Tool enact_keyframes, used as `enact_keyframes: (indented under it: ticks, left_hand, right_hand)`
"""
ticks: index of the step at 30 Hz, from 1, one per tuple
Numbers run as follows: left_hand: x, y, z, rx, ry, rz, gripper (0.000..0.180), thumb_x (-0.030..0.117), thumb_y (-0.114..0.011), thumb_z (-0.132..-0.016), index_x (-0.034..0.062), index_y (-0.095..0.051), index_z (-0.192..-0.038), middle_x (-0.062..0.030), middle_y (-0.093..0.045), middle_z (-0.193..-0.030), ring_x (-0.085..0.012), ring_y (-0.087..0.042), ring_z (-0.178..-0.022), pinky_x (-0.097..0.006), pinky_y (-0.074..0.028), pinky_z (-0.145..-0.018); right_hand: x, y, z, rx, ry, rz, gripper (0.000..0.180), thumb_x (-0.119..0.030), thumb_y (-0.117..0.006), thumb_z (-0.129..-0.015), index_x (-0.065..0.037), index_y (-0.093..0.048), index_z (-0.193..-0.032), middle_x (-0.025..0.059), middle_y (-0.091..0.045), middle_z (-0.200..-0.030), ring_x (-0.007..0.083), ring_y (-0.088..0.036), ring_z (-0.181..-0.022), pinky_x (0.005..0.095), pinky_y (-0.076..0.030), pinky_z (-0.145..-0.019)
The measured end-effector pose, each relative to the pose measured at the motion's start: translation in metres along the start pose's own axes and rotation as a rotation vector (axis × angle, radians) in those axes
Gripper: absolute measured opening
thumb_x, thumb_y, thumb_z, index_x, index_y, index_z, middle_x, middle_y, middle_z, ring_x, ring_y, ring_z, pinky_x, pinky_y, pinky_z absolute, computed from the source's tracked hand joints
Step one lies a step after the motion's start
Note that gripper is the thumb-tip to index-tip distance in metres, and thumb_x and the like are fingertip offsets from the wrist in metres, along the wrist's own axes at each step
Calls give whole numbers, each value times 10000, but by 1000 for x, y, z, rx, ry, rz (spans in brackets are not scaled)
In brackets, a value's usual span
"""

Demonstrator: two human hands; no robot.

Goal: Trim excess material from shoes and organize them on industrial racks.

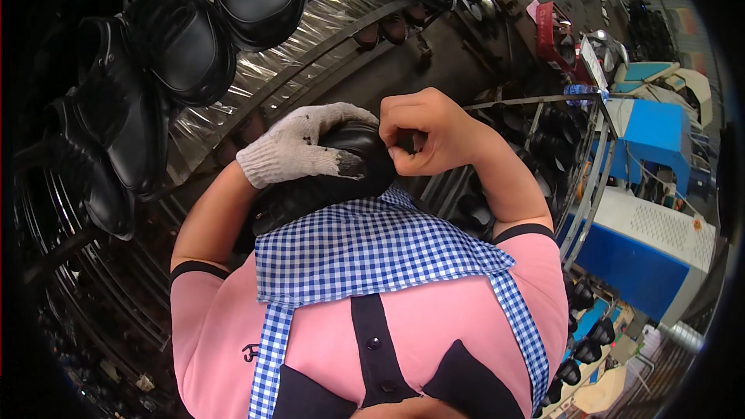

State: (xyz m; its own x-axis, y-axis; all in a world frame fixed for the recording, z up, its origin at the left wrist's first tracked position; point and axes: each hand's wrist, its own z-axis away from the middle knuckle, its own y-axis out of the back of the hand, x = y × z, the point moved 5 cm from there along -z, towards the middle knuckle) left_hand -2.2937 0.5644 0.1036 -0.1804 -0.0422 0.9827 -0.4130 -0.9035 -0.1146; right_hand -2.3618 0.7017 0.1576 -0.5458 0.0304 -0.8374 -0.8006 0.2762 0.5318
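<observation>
My left hand (299, 151), in a pale knitted glove with dark-stained fingertips, grips a black shoe (378, 167) in front of my chest. Its glossy toe points right, toward my other hand, while the darker rear part lies low against my blue checked apron (365, 244). Bare and curled, my right hand (434, 132) is at the toe edge, thumb and fingertips pinched together. Whatever may be between those fingers is too small or hidden to make out.
Several black shoes (182, 58) stand along a rack at the upper left, above clear plastic sheeting (268, 70). At the right is a metal rack (594, 186) with more dark shoes. Beyond it stand blue and white machines (644, 140) and a red crate (552, 35).
</observation>
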Motion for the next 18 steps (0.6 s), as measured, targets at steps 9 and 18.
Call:
enact_keyframes:
  ticks: [9, 18]
  left_hand:
    - [-2, -4, -7, -40, 21, 69, 631, 247, -791, -661, 11, -557, -1197, -84, -601, -1078, -158, -573, -1002, -293, -452, -908]
    - [-10, -3, -5, -9, 85, 42, 618, 213, -782, -670, -6, -544, -1198, -84, -602, -1084, -142, -557, -1027, -293, -439, -932]
  right_hand:
    - [9, 1, 6, -31, -32, -125, 132, 23, -615, -617, -20, -533, -711, 60, -496, -669, 170, -492, -552, 262, -400, -512]
    - [-12, -4, 20, 139, 62, 413, 189, -71, -661, -625, -98, -552, -778, 13, -534, -748, 191, -581, -585, 295, -448, -475]
